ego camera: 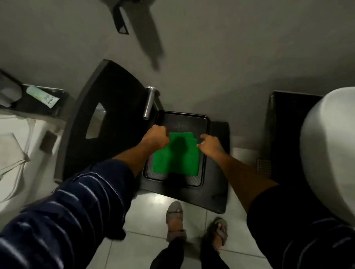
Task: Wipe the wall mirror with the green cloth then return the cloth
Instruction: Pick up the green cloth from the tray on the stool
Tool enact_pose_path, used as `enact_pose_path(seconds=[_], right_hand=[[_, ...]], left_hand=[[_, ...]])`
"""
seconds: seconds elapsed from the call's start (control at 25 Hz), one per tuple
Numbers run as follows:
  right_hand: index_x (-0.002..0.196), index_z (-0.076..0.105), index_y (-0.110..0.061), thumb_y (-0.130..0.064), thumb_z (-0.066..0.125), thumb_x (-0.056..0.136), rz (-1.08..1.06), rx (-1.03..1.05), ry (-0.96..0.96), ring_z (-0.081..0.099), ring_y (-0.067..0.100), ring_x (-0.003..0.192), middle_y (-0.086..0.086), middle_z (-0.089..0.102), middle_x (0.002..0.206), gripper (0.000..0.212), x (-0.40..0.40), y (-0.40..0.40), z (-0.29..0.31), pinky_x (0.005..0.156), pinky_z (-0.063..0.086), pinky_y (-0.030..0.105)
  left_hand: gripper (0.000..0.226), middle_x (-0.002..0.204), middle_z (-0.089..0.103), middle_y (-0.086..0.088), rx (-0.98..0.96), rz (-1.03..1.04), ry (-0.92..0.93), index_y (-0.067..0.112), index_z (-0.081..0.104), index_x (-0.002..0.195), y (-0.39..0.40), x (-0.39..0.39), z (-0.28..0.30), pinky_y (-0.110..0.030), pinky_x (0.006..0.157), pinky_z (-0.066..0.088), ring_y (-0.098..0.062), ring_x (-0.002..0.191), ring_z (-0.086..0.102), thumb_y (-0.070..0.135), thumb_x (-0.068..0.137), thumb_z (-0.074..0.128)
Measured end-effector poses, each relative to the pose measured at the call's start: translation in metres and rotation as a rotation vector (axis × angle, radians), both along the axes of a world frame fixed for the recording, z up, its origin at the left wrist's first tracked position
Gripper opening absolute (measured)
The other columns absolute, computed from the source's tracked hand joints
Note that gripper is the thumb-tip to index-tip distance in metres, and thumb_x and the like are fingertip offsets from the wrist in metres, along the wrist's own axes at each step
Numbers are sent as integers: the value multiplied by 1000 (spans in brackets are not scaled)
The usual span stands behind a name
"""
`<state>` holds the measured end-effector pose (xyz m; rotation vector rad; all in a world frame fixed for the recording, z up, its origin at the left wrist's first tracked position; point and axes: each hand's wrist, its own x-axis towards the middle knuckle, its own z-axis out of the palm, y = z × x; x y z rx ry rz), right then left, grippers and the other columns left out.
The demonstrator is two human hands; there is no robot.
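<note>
A folded green cloth [176, 155] lies flat in a black tray [205, 150] that rests on a black stool seat [217, 177] in front of me. My left hand [157, 136] is curled into a fist at the cloth's upper left corner and touches its edge. My right hand [210, 143] rests at the upper right corner with fingertips on the cloth's edge. Whether either hand pinches the fabric cannot be told. The wall mirror is not in view.
A white toilet [4, 156] stands at the left, with a black shelf holding a tube [44, 97] above it. A white basin [334, 155] juts in at the right. A metal bar [149, 104] projects beside the tray. My sandalled feet [196, 226] stand on pale floor tiles.
</note>
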<state>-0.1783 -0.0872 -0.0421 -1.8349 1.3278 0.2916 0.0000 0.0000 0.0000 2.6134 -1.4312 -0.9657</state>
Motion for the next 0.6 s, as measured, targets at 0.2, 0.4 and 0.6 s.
enact_pose_path(seconds=[0.2,0.4,0.6], right_hand=[[136,38,-2,-26,68,83,13,52,139,49,37,123,23,48,136,66,26,8,-112,104,43,38],[126,40,-9,-33,81,67,-366,-187,172,47,35,118,17,40,132,76,50,26,-158,95,48,42],[122,54,0,-19,71,77,-463,74,125,62,35,110,22,63,122,52,49,17,-156,94,52,41]], left_hand=[[39,127,61,-24,149,155,118,3,55,128,5,22,-125,-34,99,47,-36,116,60,14,91,49],[46,136,54,-22,196,203,195,8,49,135,15,23,-190,-35,104,43,-37,124,53,18,90,52],[60,147,43,-18,157,340,297,11,39,145,16,10,-194,-36,111,38,-34,132,46,17,88,56]])
